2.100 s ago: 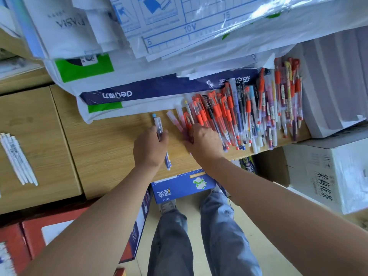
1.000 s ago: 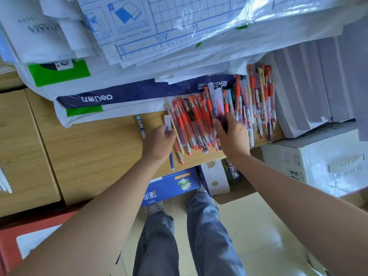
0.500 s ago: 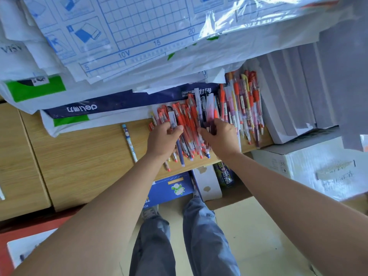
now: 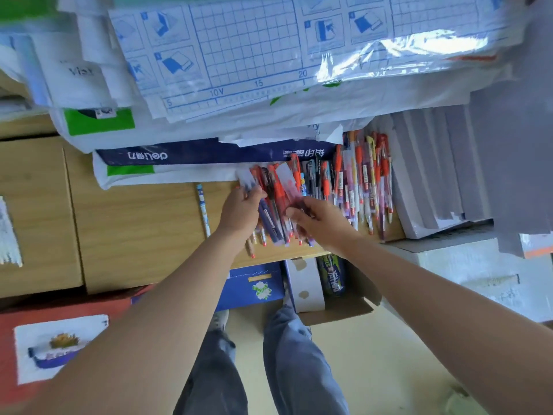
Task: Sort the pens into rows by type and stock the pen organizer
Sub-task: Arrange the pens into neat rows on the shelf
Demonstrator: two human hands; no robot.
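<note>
A row of several pens (image 4: 353, 187), mostly orange-capped with some purple and yellow ones, lies on the wooden shelf (image 4: 134, 229). My left hand (image 4: 239, 211) grips a blue pen with a clear cap (image 4: 248, 182) at the row's left end. My right hand (image 4: 323, 226) holds a red pen with a clear cap (image 4: 288, 184), lifted over the row's middle. One patterned blue pen (image 4: 203, 208) lies alone on the wood to the left. No pen organizer is identifiable.
Stacked paper packs and a blue deli box (image 4: 209, 152) overhang the shelf's back. White paper reams (image 4: 431, 181) border the pens on the right. White pens (image 4: 9, 235) lie far left. Boxes (image 4: 257, 286) sit below the shelf beside my legs.
My right hand has lifted a red pen out of the row toward the left. My left hand slid up to the row's left end, still holding its blue pen. The camera shifted slightly.
</note>
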